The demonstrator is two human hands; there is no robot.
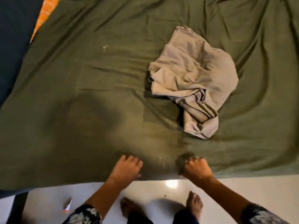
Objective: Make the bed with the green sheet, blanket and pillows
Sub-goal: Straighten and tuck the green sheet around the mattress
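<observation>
The green sheet (90, 88) lies spread over the bed with many wrinkles, its near edge hanging at the mattress side. My left hand (125, 168) rests on the sheet near that edge with its fingers curled down into the fabric. My right hand (195, 168) grips a small bunch of the sheet close to the same edge. A crumpled beige cloth (191, 78) lies on the sheet, right of the middle. No blanket or pillows are in view.
At the top left, an orange patterned strip (43, 15) and a dark blue surface (13, 38) show beside the sheet. Below the bed is a glossy white floor (242, 188) with my bare feet (194, 204) and a small carton (68, 206).
</observation>
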